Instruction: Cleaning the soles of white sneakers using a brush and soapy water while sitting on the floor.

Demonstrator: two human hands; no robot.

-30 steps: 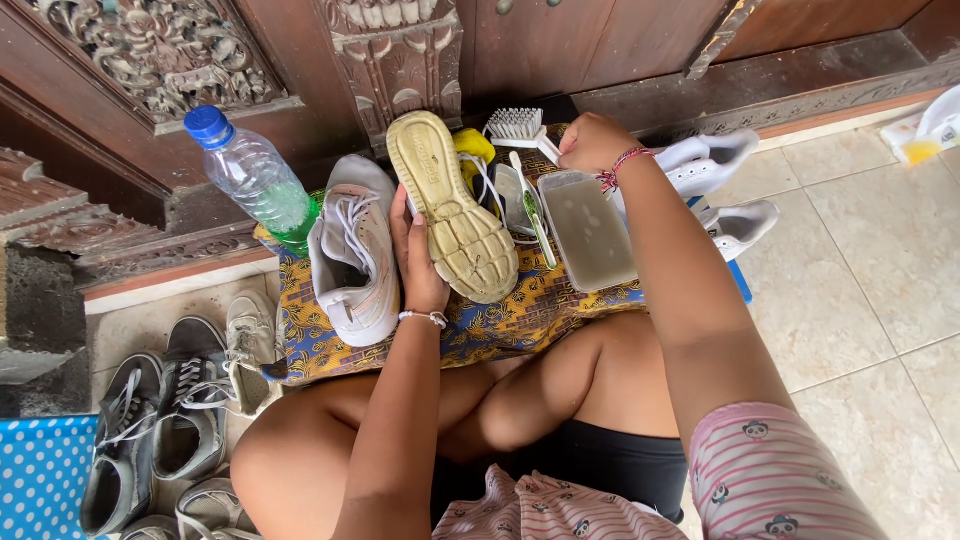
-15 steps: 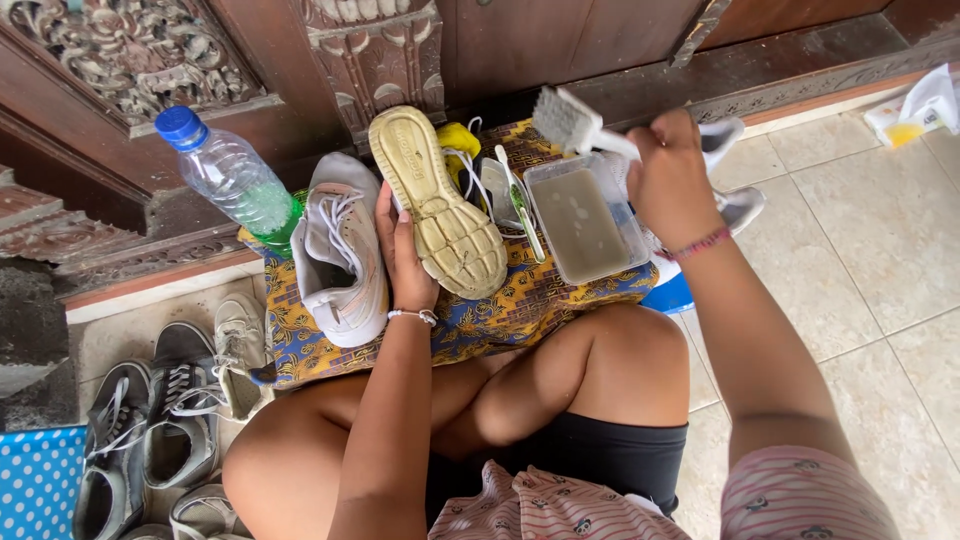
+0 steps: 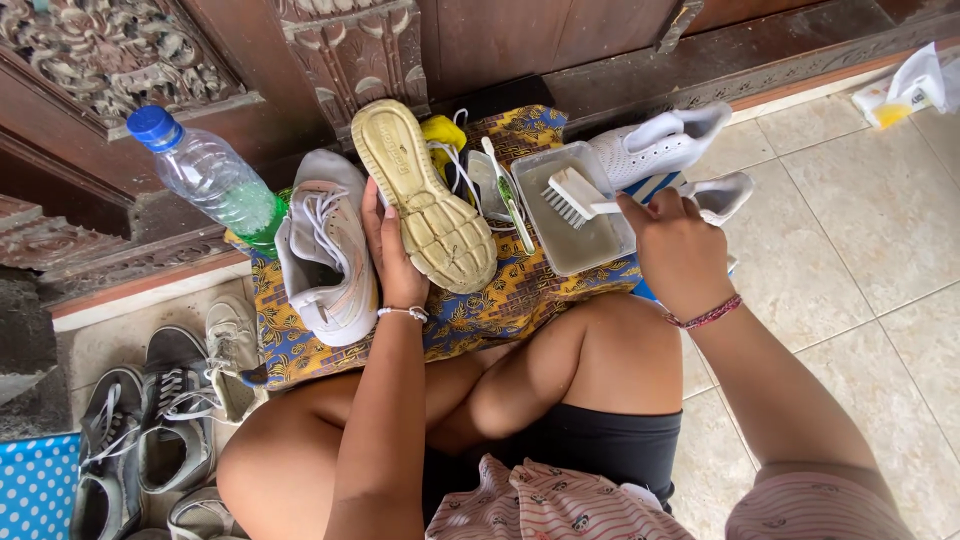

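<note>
My left hand (image 3: 388, 250) holds a sneaker (image 3: 425, 195) with its tan, worn sole turned up toward me, over a blue and yellow patterned cloth (image 3: 480, 305). My right hand (image 3: 680, 245) grips the handle of a white scrubbing brush (image 3: 574, 194), whose bristles hang over a shallow rectangular tray (image 3: 572, 210) of cloudy water. The matching light grey and pink sneaker (image 3: 325, 250) lies on the cloth just left of my left hand. My bare knees are folded below the cloth.
A plastic water bottle (image 3: 215, 180) with a blue cap leans at the left. A toothbrush (image 3: 510, 200) lies beside the tray. White sneakers (image 3: 665, 145) sit behind the tray. Dark grey sneakers (image 3: 150, 420) lie at lower left. A carved wooden door (image 3: 350, 50) stands ahead.
My right hand has picked the brush up from behind the tray and brought it down over the tray. The left hand still holds the upturned sneaker.
</note>
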